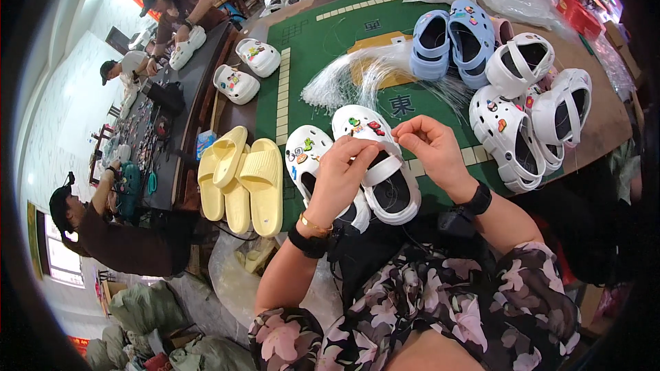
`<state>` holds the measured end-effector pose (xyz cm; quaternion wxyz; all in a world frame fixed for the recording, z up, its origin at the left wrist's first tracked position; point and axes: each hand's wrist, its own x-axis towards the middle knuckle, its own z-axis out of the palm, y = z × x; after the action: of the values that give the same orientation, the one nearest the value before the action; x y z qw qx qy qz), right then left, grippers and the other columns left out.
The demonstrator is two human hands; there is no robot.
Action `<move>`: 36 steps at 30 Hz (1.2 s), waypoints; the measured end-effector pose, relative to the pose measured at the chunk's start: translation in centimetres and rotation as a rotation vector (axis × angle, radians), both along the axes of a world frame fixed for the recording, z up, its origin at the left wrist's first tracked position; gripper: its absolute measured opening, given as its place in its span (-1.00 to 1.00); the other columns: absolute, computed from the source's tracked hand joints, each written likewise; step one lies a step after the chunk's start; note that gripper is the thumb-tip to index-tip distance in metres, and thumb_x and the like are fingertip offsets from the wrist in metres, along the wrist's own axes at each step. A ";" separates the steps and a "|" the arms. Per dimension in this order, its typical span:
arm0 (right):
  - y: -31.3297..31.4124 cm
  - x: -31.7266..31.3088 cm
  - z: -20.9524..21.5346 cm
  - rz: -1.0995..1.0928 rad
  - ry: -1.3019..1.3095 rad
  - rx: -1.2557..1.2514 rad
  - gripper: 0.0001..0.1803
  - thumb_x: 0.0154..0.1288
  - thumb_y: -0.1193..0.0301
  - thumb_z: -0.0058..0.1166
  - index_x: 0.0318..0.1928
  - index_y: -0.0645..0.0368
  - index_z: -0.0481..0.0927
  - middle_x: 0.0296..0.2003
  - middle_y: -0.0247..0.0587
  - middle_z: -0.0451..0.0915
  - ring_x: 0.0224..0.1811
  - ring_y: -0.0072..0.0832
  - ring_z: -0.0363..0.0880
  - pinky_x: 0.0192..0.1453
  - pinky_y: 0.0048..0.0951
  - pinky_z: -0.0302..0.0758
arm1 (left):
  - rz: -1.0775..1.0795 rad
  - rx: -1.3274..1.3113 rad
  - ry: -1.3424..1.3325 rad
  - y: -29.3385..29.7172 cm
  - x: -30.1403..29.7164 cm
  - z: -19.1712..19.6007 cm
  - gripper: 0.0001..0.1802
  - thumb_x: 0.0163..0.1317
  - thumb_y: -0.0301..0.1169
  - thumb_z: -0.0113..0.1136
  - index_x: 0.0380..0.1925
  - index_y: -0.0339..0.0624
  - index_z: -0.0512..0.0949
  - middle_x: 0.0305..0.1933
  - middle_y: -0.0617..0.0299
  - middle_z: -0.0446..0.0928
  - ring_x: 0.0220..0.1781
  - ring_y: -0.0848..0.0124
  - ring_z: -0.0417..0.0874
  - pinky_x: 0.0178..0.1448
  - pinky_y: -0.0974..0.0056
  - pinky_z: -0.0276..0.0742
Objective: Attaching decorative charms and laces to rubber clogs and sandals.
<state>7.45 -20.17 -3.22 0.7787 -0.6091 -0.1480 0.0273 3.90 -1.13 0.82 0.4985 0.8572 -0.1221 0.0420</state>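
Note:
A pair of white clogs with colourful charms lies at the table's near edge, the left clog (301, 143) beside the right clog (393, 214). Over the right clog's strap and opening is my left hand (339, 173), thumb and fingers pinched together. My right hand (437, 154) is just to the right of that clog's toe, also in a pinch. Whatever the fingertips hold is too small or thin to make out. Beyond the clogs, a loose bundle of clear plastic strands (337, 84) spreads over the green mat (309, 48).
Yellow slides (267, 185) lie left of the clogs, with another white pair (237, 84) farther back. Blue clogs (471, 38) and stacked white clogs (505, 130) stand at the right. A red container (579, 17) sits far right. Several people work at a dark table (165, 172) on the left.

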 end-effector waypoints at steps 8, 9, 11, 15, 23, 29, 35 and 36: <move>1.7 -0.6 1.7 0.056 -0.051 -0.128 -0.90 0.22 0.51 0.17 -0.27 0.28 0.61 -0.35 -0.33 0.62 -0.27 -0.66 0.53 -0.13 -0.57 0.47 | 0.085 0.010 -0.100 0.0 -1.5 0.5 -0.83 0.26 -0.43 0.16 -0.24 -0.26 0.65 -0.40 0.10 0.55 -0.37 0.28 0.57 -0.28 0.26 0.44; 1.7 -0.8 1.9 0.058 -0.051 -0.128 -0.90 0.22 0.51 0.17 -0.27 0.28 0.61 -0.35 -0.33 0.62 -0.27 -0.66 0.53 -0.13 -0.57 0.47 | 0.072 0.026 -0.114 0.0 -1.5 0.4 -0.84 0.27 -0.44 0.16 -0.25 -0.29 0.64 -0.40 0.13 0.56 -0.36 0.35 0.56 -0.26 0.31 0.43; 1.8 -0.9 2.1 0.008 -0.203 -0.243 -0.89 0.18 0.51 0.19 -0.30 0.30 0.62 -0.36 -0.29 0.63 -0.28 -0.58 0.55 -0.15 -0.53 0.48 | 0.060 0.041 -0.128 0.2 -1.5 0.4 -0.85 0.27 -0.46 0.16 -0.26 -0.32 0.64 -0.39 0.17 0.56 -0.35 0.42 0.55 -0.24 0.35 0.43; 1.9 -0.9 2.0 0.013 -0.239 -0.248 -0.89 0.15 0.51 0.20 -0.32 0.30 0.62 -0.36 -0.25 0.64 -0.28 -0.54 0.56 -0.14 -0.50 0.47 | 0.049 0.089 -0.122 0.2 -1.6 0.7 -0.86 0.26 -0.46 0.17 -0.28 -0.32 0.63 -0.42 0.15 0.53 -0.38 0.39 0.54 -0.28 0.34 0.41; 1.8 -0.9 1.9 0.075 -0.351 -0.293 -0.88 0.15 0.54 0.17 -0.28 0.27 0.65 -0.33 -0.20 0.64 -0.25 -0.48 0.59 -0.13 -0.47 0.49 | 0.032 0.114 -0.142 0.7 -1.6 0.1 -0.86 0.24 -0.46 0.17 -0.30 -0.32 0.62 -0.43 0.12 0.51 -0.39 0.33 0.54 -0.28 0.31 0.41; 2.2 -0.9 1.3 0.078 -0.331 -0.264 -0.88 0.17 0.57 0.14 -0.26 0.28 0.65 -0.30 -0.19 0.64 -0.23 -0.47 0.60 -0.10 -0.47 0.50 | 0.053 0.064 -0.083 0.9 -1.7 0.0 -0.85 0.24 -0.46 0.16 -0.31 -0.33 0.62 -0.42 0.12 0.53 -0.37 0.35 0.55 -0.27 0.31 0.42; 2.4 -1.0 1.2 0.078 -0.320 -0.246 -0.88 0.18 0.58 0.13 -0.25 0.29 0.65 -0.29 -0.21 0.64 -0.22 -0.52 0.59 -0.10 -0.50 0.50 | 0.067 0.040 -0.116 0.7 -1.9 -0.2 -0.86 0.24 -0.47 0.16 -0.29 -0.34 0.61 -0.45 0.20 0.52 -0.42 0.46 0.50 -0.31 0.37 0.40; 2.4 -1.0 1.2 0.078 -0.320 -0.246 -0.88 0.18 0.58 0.13 -0.25 0.29 0.65 -0.29 -0.21 0.64 -0.22 -0.52 0.59 -0.10 -0.50 0.50 | 0.109 -0.016 -0.024 0.6 -2.0 -0.1 -0.86 0.25 -0.47 0.16 -0.29 -0.33 0.60 -0.48 0.28 0.50 -0.45 0.54 0.46 -0.35 0.41 0.37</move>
<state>6.41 -17.80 -1.98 0.6633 -0.6901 -0.2887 -0.0219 1.88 -0.58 0.74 0.5011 0.8579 -0.0810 0.0802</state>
